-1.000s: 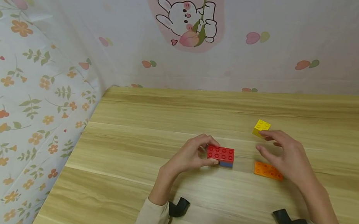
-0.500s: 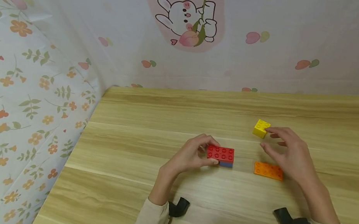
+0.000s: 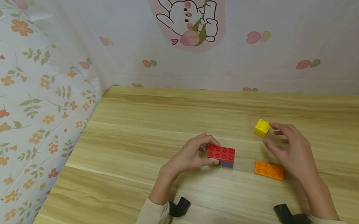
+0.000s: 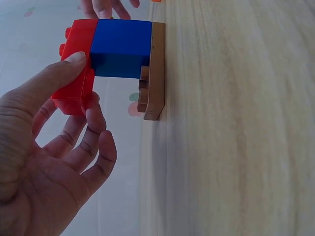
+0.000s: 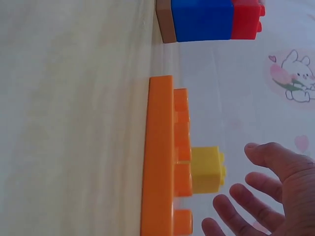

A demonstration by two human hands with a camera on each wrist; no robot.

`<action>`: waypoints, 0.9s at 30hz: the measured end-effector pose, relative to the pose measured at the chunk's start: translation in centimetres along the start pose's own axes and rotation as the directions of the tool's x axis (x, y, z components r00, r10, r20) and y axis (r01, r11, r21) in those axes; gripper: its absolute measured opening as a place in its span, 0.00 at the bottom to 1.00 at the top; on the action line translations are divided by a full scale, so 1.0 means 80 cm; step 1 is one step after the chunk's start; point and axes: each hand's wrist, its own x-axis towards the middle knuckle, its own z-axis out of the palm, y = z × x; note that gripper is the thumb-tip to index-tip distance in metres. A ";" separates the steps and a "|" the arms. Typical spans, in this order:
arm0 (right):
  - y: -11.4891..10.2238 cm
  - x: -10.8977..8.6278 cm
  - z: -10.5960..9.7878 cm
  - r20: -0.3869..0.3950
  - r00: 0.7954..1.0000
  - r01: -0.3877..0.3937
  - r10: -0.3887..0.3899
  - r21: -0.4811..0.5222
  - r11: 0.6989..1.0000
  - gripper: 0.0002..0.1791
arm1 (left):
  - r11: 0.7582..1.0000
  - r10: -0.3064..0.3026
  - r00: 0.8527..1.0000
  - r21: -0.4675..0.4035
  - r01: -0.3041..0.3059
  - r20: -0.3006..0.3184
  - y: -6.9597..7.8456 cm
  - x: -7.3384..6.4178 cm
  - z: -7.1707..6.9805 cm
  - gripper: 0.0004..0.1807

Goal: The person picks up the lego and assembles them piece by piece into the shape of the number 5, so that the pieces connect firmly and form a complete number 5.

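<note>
My left hand pinches a red toy building brick between thumb and fingers. Under the red brick sits a blue brick, and below that a thin brown brick plate stands on the table; the red and brown pieces jut out past the blue toward my hand. My right hand hovers with relaxed fingers just right of a small yellow brick, apart from it and holding nothing. A flat orange brick lies studs up near the right wrist, in front of the yellow one.
The wooden table reaches back to a white patterned cloth hanging behind it. Another flowered cloth borders the left side. Dark curved pieces stick out by both sleeves.
My right hand has shifted slightly right and back, away from the yellow brick. The left hand and the stack it holds have stayed in place.
</note>
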 end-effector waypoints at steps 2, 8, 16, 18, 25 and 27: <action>0.000 0.003 0.002 0.006 1.000 -0.007 0.007 0.003 1.000 0.25 | 1.000 0.001 1.000 0.003 -0.001 0.001 -0.001 0.000 0.000 0.19; 0.003 0.006 0.006 0.019 0.999 -0.034 0.034 -0.007 0.999 0.25 | 1.000 -0.002 1.000 0.007 0.002 0.001 -0.001 0.001 0.001 0.19; 0.008 0.007 0.009 0.020 0.997 -0.068 0.068 -0.017 0.998 0.28 | 1.000 -0.009 1.000 0.006 0.009 -0.001 -0.002 0.001 0.001 0.19; 0.007 0.007 0.009 0.022 0.996 -0.084 0.084 -0.021 0.996 0.28 | 1.000 -0.011 1.000 0.001 0.011 0.001 -0.002 0.001 0.001 0.20; 0.011 0.012 0.012 0.052 0.991 -0.125 0.127 -0.038 0.991 0.33 | 1.000 -0.011 1.000 -0.004 0.011 -0.003 -0.002 0.000 0.001 0.20; 0.013 0.014 0.013 0.063 0.990 -0.122 0.125 -0.037 0.992 0.33 | 1.000 -0.008 1.000 0.002 0.008 -0.004 -0.002 0.001 0.002 0.20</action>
